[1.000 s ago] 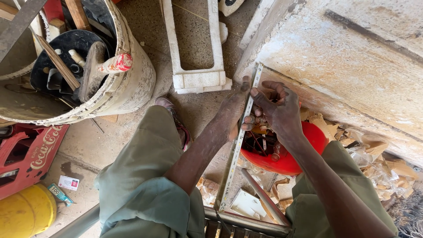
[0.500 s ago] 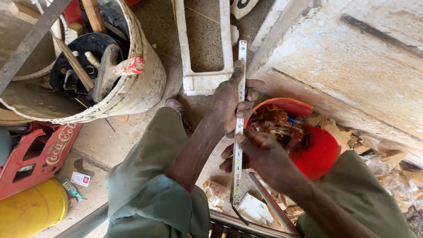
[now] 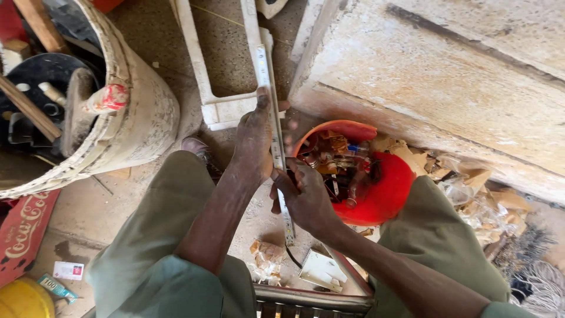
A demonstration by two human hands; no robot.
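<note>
A long thin white strip runs from the top of the view down between my knees. My left hand grips it from the left, fingers wrapped round it. Lower down, my right hand holds the same strip close to its bottom end. Just right of both hands lies a tipped red bowl filled with small brownish metal parts and bits.
A dirty white bucket with tools stands at the left. A white rectangular frame lies on the ground ahead. A big stone slab fills the right. Scraps of paper and cardboard litter the ground; a metal bar crosses below.
The strip has turned from slanted to nearly upright and reaches further up. My right hand slid down from the top of the strip to its lower part. The red bowl shows more.
</note>
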